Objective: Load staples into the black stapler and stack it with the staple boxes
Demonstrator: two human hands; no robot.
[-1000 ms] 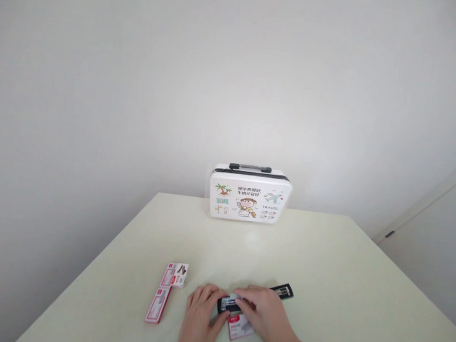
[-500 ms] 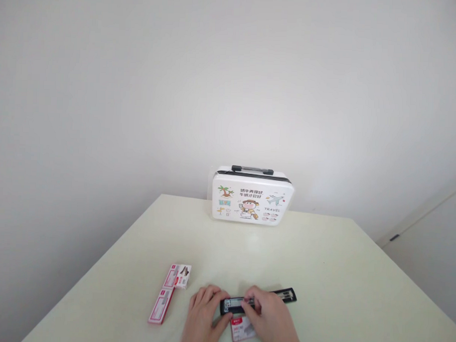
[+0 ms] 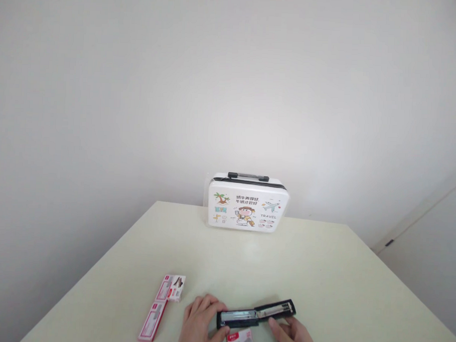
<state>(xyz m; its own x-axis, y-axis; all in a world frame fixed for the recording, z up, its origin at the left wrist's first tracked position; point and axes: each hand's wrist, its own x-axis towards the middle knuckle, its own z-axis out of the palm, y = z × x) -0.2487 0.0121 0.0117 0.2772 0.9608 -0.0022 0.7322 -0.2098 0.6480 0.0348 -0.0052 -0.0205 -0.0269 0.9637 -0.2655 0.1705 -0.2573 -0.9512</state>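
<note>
A black stapler point(image 3: 241, 317) lies unfolded near the table's front edge, its metal tray showing along both halves. My left hand point(image 3: 202, 322) grips its left end, with the thumb at the near side and the fingers at the far side. My right hand point(image 3: 291, 335) is at the stapler's right half, thumb against the near edge and the other fingers curled, partly hidden. Just below the stapler, between my hands, a small red and white staple box point(image 3: 241, 339) lies flat, cut off by the frame's bottom.
Left of my hands lie red and white staple boxes point(image 3: 153, 322), with another small box point(image 3: 177, 288) beside them. A white cartoon-printed case point(image 3: 247, 206) with a black handle stands at the back of the pale table point(image 3: 303, 263), close to the wall.
My right hand has moved from a pinch over the stapler's middle to its right half, baring the tray. More of the staple box shows. The view has tilted up slightly.
</note>
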